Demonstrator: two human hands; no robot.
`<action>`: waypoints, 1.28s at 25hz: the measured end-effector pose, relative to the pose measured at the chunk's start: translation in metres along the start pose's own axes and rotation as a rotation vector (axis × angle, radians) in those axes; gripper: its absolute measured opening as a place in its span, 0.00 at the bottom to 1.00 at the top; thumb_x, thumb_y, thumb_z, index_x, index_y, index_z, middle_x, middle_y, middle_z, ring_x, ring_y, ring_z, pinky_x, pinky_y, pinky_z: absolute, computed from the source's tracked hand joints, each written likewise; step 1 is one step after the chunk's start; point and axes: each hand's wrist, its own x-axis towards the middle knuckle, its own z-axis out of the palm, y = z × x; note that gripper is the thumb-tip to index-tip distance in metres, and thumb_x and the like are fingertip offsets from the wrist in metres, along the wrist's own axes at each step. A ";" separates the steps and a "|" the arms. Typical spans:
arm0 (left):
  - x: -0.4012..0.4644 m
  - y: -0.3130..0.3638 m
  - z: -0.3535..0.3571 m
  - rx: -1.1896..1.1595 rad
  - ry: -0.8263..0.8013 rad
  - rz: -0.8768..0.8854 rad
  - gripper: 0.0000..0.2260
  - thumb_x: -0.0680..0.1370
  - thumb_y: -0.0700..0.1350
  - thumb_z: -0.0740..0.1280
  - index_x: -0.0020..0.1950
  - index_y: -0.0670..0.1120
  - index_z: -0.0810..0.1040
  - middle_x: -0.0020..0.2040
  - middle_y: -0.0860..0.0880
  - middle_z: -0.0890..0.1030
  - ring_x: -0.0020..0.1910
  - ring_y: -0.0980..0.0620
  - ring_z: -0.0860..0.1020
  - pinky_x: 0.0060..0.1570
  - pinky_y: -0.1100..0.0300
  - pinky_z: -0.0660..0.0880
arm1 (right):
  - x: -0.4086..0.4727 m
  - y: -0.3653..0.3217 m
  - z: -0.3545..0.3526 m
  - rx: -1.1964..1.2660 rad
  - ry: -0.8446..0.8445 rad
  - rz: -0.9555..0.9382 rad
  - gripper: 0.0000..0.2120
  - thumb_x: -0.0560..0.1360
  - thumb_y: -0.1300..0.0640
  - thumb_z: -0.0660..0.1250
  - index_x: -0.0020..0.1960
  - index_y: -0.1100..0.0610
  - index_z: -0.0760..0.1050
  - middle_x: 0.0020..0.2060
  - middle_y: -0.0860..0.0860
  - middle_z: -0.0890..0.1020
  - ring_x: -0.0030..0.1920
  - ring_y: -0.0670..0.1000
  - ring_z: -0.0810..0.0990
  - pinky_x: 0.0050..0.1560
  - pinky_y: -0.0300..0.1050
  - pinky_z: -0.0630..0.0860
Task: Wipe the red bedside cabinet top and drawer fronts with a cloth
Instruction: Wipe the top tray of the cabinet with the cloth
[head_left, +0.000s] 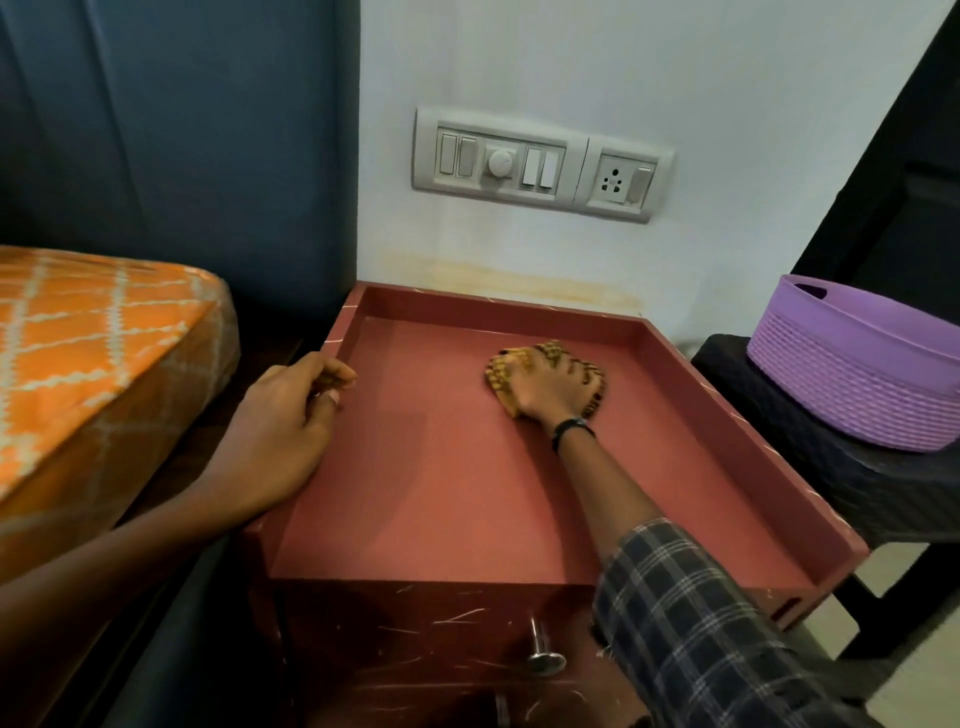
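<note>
The red bedside cabinet (447, 483) fills the middle of the head view; its top is a shallow tray with raised rims on three sides. My right hand (545, 387) presses a yellow-brown patterned cloth (540, 351) flat on the far right part of the top, fingers spread over it. My left hand (283, 421) rests on the left rim, fingers curled over the edge. Below the front edge, a scratched dark red drawer front (415, 660) carries a round metal knob (545, 660).
A bed with an orange patterned sheet (93, 364) stands close on the left. A purple plastic basket (857, 374) sits on a dark stool (841, 488) at the right. On the wall behind are a switch panel (498, 161) and a socket (623, 179).
</note>
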 end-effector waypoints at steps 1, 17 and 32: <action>0.000 0.000 0.000 0.001 -0.002 0.006 0.11 0.77 0.37 0.60 0.57 0.47 0.76 0.52 0.50 0.80 0.55 0.51 0.76 0.53 0.61 0.67 | -0.006 -0.026 0.007 0.008 -0.019 -0.122 0.25 0.77 0.38 0.51 0.71 0.46 0.64 0.73 0.59 0.64 0.72 0.61 0.61 0.73 0.59 0.52; 0.000 -0.001 0.002 0.006 0.027 -0.028 0.11 0.78 0.40 0.59 0.59 0.48 0.74 0.52 0.53 0.75 0.54 0.57 0.72 0.48 0.69 0.65 | 0.056 0.030 0.002 0.034 0.052 0.274 0.26 0.76 0.40 0.53 0.71 0.47 0.63 0.74 0.55 0.62 0.74 0.60 0.58 0.71 0.68 0.49; 0.003 -0.003 0.004 -0.011 0.014 -0.034 0.11 0.78 0.41 0.59 0.58 0.49 0.75 0.52 0.53 0.77 0.54 0.58 0.71 0.50 0.68 0.66 | 0.033 -0.121 0.019 0.250 -0.249 -0.764 0.20 0.79 0.47 0.56 0.68 0.54 0.69 0.68 0.55 0.73 0.69 0.57 0.68 0.68 0.52 0.63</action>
